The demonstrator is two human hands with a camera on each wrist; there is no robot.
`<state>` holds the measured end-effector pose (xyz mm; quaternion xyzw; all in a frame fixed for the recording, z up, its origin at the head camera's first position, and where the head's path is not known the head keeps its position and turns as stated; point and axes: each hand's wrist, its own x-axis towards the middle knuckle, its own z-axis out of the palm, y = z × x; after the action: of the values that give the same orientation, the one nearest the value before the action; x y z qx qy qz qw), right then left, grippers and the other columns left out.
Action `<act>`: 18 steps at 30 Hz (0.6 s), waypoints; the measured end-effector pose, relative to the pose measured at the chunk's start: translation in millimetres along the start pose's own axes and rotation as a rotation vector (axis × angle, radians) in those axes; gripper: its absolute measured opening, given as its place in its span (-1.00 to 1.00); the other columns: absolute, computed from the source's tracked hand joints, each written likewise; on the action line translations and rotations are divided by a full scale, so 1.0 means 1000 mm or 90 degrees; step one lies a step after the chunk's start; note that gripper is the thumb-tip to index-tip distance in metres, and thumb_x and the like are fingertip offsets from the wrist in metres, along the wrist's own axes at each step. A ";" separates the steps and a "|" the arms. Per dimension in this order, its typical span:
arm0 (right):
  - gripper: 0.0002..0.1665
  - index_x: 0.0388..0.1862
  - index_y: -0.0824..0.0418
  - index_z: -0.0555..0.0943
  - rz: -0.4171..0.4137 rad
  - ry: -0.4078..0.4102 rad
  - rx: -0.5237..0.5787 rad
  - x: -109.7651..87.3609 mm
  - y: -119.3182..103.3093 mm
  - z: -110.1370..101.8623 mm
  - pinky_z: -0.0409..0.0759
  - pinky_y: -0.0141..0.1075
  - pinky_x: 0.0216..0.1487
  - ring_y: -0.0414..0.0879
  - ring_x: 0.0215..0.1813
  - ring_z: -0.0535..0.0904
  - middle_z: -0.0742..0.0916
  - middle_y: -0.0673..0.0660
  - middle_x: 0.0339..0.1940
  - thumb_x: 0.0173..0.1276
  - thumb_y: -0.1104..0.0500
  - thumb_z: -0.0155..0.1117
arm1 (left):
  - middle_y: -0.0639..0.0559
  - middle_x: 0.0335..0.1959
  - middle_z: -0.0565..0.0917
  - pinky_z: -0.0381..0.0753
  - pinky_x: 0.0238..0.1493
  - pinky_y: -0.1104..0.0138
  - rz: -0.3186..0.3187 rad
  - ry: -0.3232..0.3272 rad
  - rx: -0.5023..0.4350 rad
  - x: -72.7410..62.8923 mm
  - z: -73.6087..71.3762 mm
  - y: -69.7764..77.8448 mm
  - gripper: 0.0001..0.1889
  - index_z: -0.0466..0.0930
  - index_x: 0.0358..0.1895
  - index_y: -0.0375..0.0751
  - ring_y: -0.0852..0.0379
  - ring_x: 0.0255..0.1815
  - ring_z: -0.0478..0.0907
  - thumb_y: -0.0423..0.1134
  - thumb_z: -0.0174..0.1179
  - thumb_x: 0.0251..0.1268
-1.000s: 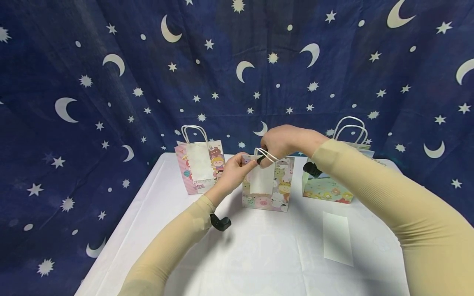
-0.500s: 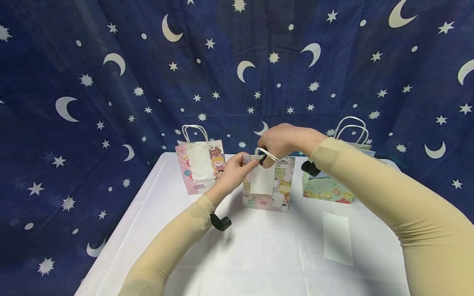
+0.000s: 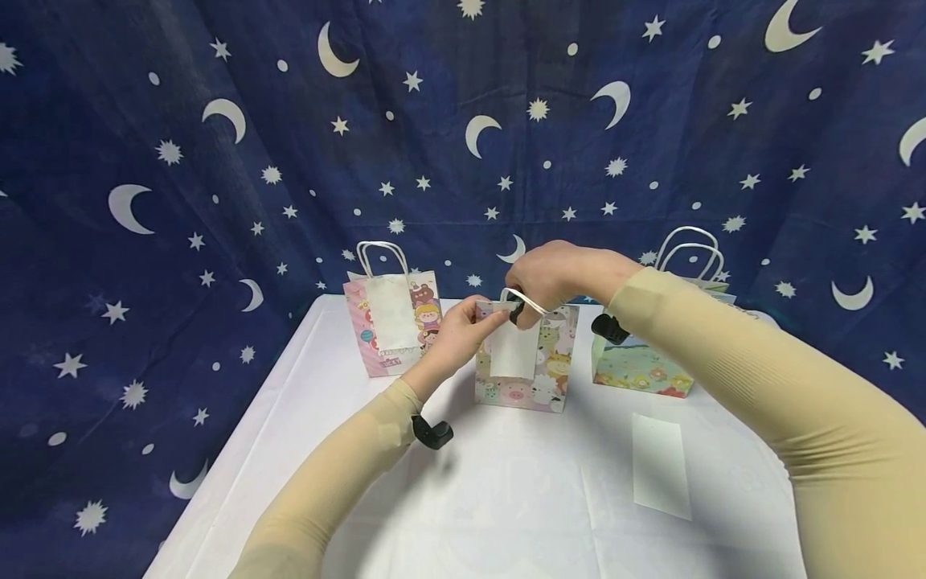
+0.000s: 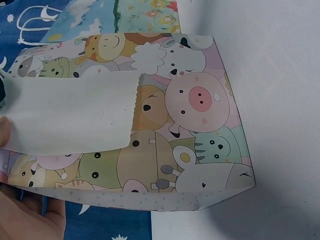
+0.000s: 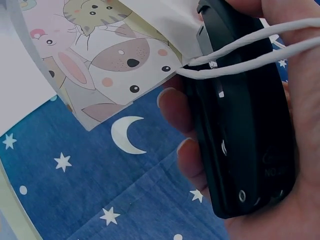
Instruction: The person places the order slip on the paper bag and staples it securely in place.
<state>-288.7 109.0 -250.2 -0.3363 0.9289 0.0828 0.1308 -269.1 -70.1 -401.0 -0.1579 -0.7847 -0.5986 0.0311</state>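
My right hand point(image 3: 553, 277) grips a black stapler point(image 5: 245, 125) at the top edge of a paper gift bag point(image 3: 553, 366) printed with cartoon animals. Its jaws meet the bag's edge and a white paper strip point(image 3: 514, 354) that hangs down the front. White twisted handles point(image 5: 260, 52) cross over the stapler and the hand. At the bag's upper left, my left hand point(image 3: 463, 330) pinches the rim and the strip, thumb in front and fingers behind. In the left wrist view, the strip point(image 4: 75, 112) covers part of the animal print; the stapler barely shows there.
A pink cartoon bag point(image 3: 427, 305) with a white strip point(image 3: 392, 314) on its front stands at the left. On the right stands a green flowered bag point(image 3: 640, 374), partly behind my right arm. A loose white paper strip point(image 3: 661, 466) lies on the white-covered table point(image 3: 506, 498).
The stapler has shifted slightly to the right along the bag's top edge, and its handle loops tilt a little differently. My left hand keeps its hold; the bags stay in place.
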 end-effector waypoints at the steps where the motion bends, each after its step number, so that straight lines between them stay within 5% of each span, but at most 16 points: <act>1: -0.64 -0.35 0.02 0.64 0.000 0.000 0.000 0.000 0.000 0.000 0.46 -0.18 -0.36 -0.09 -0.44 0.52 0.65 -0.05 -0.49 0.13 -0.21 0.46 | 0.16 -0.52 0.45 0.35 -0.42 0.31 -0.001 -0.001 0.001 0.000 0.000 0.000 -0.74 0.62 -0.26 -0.11 0.20 -0.41 0.38 0.00 0.36 0.38; 18: -0.68 -0.41 0.02 0.59 -0.023 0.012 -0.016 0.000 0.000 0.001 0.41 -0.19 -0.39 -0.12 -0.47 0.48 0.59 -0.06 -0.54 0.15 -0.16 0.43 | 0.14 -0.52 0.45 0.33 -0.44 0.32 -0.010 0.003 0.008 0.000 0.001 0.000 -0.75 0.61 -0.26 -0.12 0.19 -0.43 0.37 -0.02 0.35 0.39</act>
<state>-288.8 109.4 -251.1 -0.3553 0.9229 0.0888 0.1189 -269.1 -68.9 -400.8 -0.1504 -0.7896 -0.5942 0.0294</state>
